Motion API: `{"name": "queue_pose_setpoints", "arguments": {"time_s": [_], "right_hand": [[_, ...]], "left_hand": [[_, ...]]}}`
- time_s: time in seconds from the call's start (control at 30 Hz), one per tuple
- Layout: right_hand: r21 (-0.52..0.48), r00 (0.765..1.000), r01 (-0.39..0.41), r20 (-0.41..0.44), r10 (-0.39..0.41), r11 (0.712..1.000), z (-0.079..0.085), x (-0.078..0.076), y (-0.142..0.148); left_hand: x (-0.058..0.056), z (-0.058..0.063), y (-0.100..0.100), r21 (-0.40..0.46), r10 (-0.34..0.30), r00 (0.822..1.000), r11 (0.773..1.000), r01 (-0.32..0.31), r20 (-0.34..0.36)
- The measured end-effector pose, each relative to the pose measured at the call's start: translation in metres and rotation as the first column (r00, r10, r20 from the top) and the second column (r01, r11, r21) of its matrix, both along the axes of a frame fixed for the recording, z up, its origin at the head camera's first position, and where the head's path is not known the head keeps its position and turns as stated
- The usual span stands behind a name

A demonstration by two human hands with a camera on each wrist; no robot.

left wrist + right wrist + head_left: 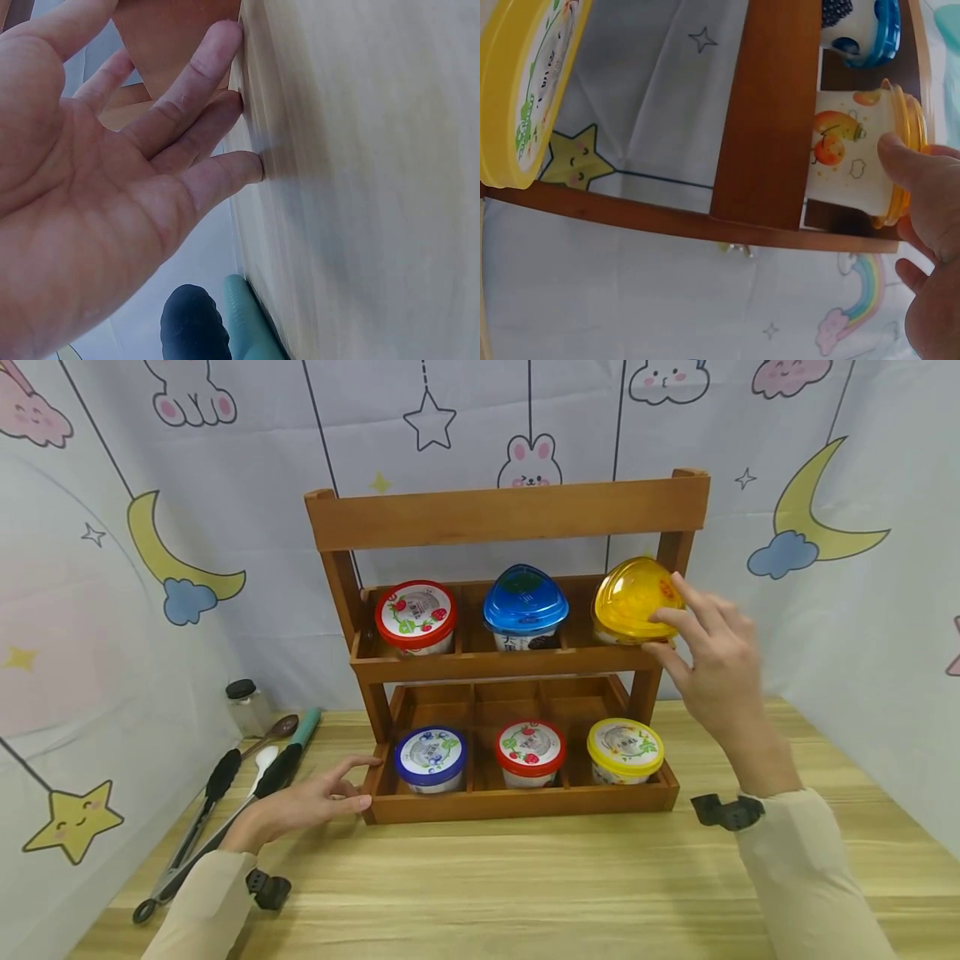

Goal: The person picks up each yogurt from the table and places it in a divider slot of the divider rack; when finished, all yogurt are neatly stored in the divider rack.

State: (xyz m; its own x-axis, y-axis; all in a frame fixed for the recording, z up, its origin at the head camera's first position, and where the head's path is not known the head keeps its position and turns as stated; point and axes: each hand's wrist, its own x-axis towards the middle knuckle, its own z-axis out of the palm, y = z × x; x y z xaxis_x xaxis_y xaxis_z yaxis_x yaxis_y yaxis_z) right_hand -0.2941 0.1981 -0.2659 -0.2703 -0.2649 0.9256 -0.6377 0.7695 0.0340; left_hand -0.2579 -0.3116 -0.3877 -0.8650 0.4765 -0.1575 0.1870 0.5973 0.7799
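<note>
A two-tier wooden rack (517,810) stands on the table. In its upper right compartment sits a cup with a domed yellow lid (633,597); the right wrist view shows fruit drawings on the cup's white side (851,154). My right hand (720,664) grips this cup at the lid's rim, thumb low and fingers on the lid's right side. Beside it are a blue dome-lidded cup (525,606) and a red-lidded cup (417,614). My left hand (303,806) touches the rack's lower left end, fingers spread, some fingertips on the table in the left wrist view (112,172).
The lower tier's front row holds a blue-lidded tub (431,756), a red-lidded tub (530,750) and a yellow-lidded tub (626,748). Left of the rack lie tongs (213,789), spoons and a black-capped jar (249,710). A printed curtain (465,452) hangs behind.
</note>
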Motion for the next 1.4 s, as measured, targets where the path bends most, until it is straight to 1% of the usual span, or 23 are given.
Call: {"name": "queue_pose_setpoints", "arguments": {"time_s": [0.17, 0.27, 0.4, 0.57, 0.73, 0.9, 1.0, 1.13, 1.27, 1.4], "right_hand": [[0.001, 1.000, 0.002, 0.005, -0.002, 1.000, -0.004, -0.003, -0.001], [-0.023, 1.000, -0.011, 0.005, 0.011, 1.000, -0.006, -0.006, -0.003], [-0.025, 1.000, -0.010, 0.025, 0.011, 1.000, -0.007, -0.007, -0.004], [0.000, 0.995, 0.017, 0.102, -0.017, 1.000, -0.006, -0.005, -0.001], [0.012, 0.981, 0.041, 0.191, -0.042, 0.999, -0.007, -0.006, 0.002], [0.018, 0.969, 0.057, 0.241, -0.060, 0.998, -0.008, -0.007, 0.004], [0.020, 0.966, 0.065, 0.248, -0.068, 0.998, -0.007, -0.007, 0.005], [0.014, 0.969, 0.078, 0.234, -0.079, 0.997, -0.006, -0.006, 0.006], [0.001, 0.974, 0.083, 0.210, -0.081, 0.997, -0.006, -0.007, 0.009], [-0.003, 0.975, 0.087, 0.205, -0.084, 0.996, -0.004, -0.006, 0.011]], "left_hand": [[0.000, 0.000, 0.000, -0.014, 0.014, 1.000, 1.000, -0.014, 0.009], [0.000, 0.000, 0.000, -0.027, 0.020, 1.000, 0.999, -0.020, 0.009], [0.001, 0.001, 0.000, -0.025, 0.016, 1.000, 1.000, -0.016, 0.010], [0.000, 0.003, 0.001, -0.011, 0.004, 1.000, 1.000, -0.004, 0.010], [-0.001, 0.001, 0.000, -0.010, 0.002, 1.000, 1.000, -0.002, 0.005], [0.000, 0.001, 0.001, -0.010, 0.008, 1.000, 1.000, -0.008, 0.003], [0.000, 0.001, 0.001, -0.011, 0.006, 1.000, 1.000, -0.006, -0.004], [0.000, 0.001, 0.001, -0.013, -0.001, 1.000, 1.000, 0.001, -0.010], [0.000, 0.001, 0.001, -0.015, 0.005, 1.000, 1.000, -0.005, -0.004], [0.000, 0.001, 0.001, -0.015, 0.020, 1.000, 1.000, -0.020, 0.001]]}}
